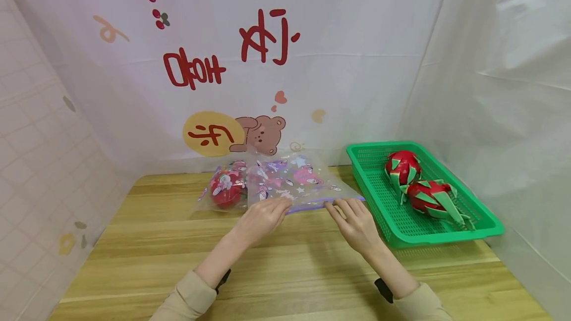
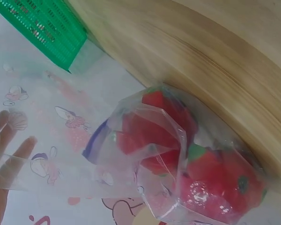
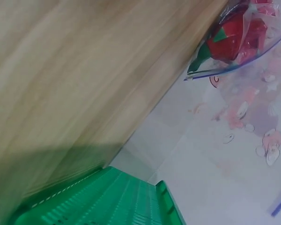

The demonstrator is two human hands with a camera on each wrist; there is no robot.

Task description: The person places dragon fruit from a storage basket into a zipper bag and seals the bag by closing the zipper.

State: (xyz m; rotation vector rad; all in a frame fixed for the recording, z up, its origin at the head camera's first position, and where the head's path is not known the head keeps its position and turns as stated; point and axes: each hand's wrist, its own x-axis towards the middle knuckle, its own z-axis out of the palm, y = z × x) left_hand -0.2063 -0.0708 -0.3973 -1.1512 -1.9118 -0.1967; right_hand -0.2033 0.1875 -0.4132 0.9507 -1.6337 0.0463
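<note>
A clear zip bag [image 1: 299, 180] with pink and purple cartoon prints hangs over the table, its purple zip edge towards me. My left hand [image 1: 263, 218] grips the left end of that edge. Thumb and fingers of my right hand [image 1: 355, 223] pinch it nearer the right end. The bag looks flat, with nothing seen inside. In the left wrist view, fingers [image 2: 22, 152] show at the left edge by the clear film. Behind the held bag, a second printed bag [image 1: 226, 187] with red and green dragon fruit inside rests on the table, partly covered in the head view.
To the right stands a green mesh basket [image 1: 446, 239]. Two dragon fruits lie in it, one behind [image 1: 403, 166] and one in front [image 1: 430, 197]. A white printed curtain [image 1: 357, 63] rises behind the wooden table [image 1: 285, 271], with pale hangings at both sides.
</note>
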